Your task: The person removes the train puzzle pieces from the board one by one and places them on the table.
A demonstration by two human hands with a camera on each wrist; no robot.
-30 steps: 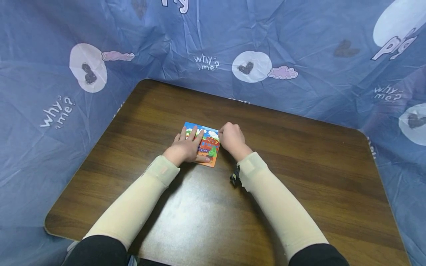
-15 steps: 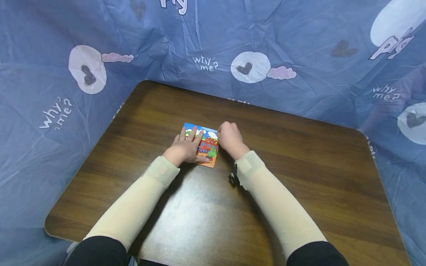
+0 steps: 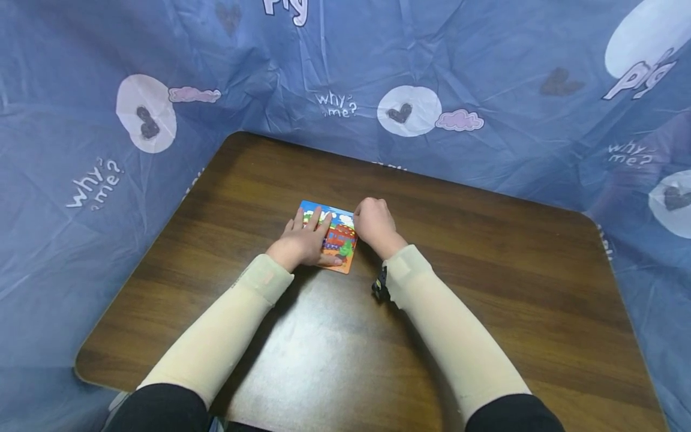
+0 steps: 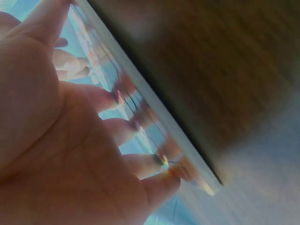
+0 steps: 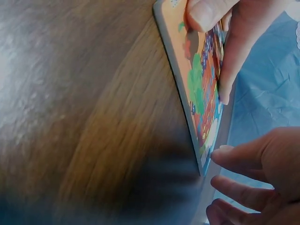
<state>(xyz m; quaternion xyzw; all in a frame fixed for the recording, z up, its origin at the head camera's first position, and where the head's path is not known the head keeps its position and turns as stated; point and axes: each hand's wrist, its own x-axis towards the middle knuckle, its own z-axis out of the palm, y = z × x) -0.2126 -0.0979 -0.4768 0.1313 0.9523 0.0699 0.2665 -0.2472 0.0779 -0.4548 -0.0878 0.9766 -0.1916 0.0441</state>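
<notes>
A small jigsaw puzzle (image 3: 341, 240) lies on the table, printed with a red train, a green tree, clouds and blue sky. Thin seams between its pieces show in the left wrist view, along with its pale thick edge (image 4: 154, 108). My left hand (image 3: 299, 243) rests palm down across its left half, fingers spread and thumb along the near edge. That hand hides part of the picture. At the far right corner, my right hand (image 3: 373, 221) is curled, holding the corner. In the right wrist view, the right fingertips (image 5: 224, 153) are right at that corner.
The brown wooden table (image 3: 486, 288) has rounded corners. Behind and beside it hangs a blue printed curtain (image 3: 335, 54). A small black device (image 3: 380, 287) sits under the right wrist, and pale sleeves (image 3: 216, 330) cover both forearms.
</notes>
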